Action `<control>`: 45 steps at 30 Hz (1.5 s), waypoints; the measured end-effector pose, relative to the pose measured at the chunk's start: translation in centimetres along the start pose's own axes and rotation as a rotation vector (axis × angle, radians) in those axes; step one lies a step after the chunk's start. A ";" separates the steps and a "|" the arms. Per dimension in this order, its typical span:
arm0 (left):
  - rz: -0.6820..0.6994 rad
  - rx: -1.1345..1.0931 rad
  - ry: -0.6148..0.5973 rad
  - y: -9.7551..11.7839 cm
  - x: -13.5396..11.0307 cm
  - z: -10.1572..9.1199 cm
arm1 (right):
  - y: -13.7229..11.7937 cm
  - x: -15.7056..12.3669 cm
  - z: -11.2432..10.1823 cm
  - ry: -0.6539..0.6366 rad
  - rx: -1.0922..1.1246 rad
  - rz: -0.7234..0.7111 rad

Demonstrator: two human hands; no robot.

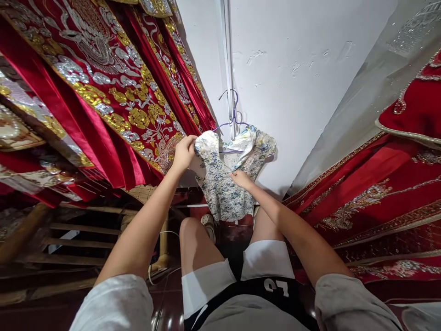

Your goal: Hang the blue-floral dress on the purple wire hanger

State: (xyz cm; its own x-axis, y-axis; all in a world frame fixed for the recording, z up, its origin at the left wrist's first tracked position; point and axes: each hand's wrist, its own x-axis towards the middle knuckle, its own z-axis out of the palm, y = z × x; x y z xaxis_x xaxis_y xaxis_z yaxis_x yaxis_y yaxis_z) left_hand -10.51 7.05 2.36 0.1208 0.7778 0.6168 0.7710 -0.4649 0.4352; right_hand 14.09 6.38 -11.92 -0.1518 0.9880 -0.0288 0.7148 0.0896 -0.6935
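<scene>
A small white dress with a blue and yellow floral print [225,184] hangs on a purple wire hanger [231,120] against a white wall. My left hand [183,152] is closed on the dress's left shoulder, near the hanger's end. My right hand [241,179] pinches the fabric at the front of the dress, a little below the neckline. Both arms reach forward over my bare knees.
Red garments with gold and silver embroidery [113,87] hang close on the left, and more red embroidered cloth [372,197] lies on the right. A white pipe [228,64] runs up the wall. Wooden slats [82,234] sit low on the left.
</scene>
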 end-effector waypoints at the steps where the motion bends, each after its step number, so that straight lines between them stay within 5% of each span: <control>1: -0.006 -0.021 -0.016 0.0 0.0 -0.2 | -0.1 0.2 0.2 0.021 -0.013 0.037; 13: -0.038 -0.077 -0.106 1.1 -0.5 -0.9 | -0.3 -0.3 0.5 0.194 0.135 0.147; 19: 0.016 0.139 0.243 1.3 -4.0 1.6 | 1.6 -3.1 1.3 0.058 0.317 0.092; 21: 0.066 0.070 0.130 1.6 -7.2 4.1 | 2.2 -4.4 1.5 0.003 0.370 0.063; 23: 0.087 -0.098 -0.161 2.2 -10.7 7.1 | 2.5 -5.5 1.4 -0.045 0.405 0.033; 25: 0.016 -0.267 -0.331 3.0 -13.8 10.1 | 2.4 -6.4 1.2 -0.092 0.422 0.005; 29: -0.167 -0.448 -0.287 4.7 -16.8 13.9 | 1.1 -7.2 0.1 -0.161 0.438 -0.002; 33: -0.192 -0.462 -0.213 5.4 -17.0 14.6 | -1.1 -6.7 -2.7 -0.091 0.559 0.062; 38: -0.145 -0.278 -0.289 5.9 -16.9 14.4 | -5.5 -4.5 -8.6 0.148 0.759 -0.031; 45: 0.105 0.195 -0.691 8.7 -15.0 13.0 | -10.5 -3.0 -13.5 0.338 0.901 -0.087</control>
State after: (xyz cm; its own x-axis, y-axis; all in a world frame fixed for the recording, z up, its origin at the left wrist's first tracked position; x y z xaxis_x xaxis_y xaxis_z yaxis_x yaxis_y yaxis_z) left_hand 2.53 -3.16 -11.62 0.5181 0.8528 0.0650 0.8235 -0.5180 0.2316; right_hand 16.28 4.14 5.15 0.1255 0.9792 0.1593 -0.1033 0.1726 -0.9796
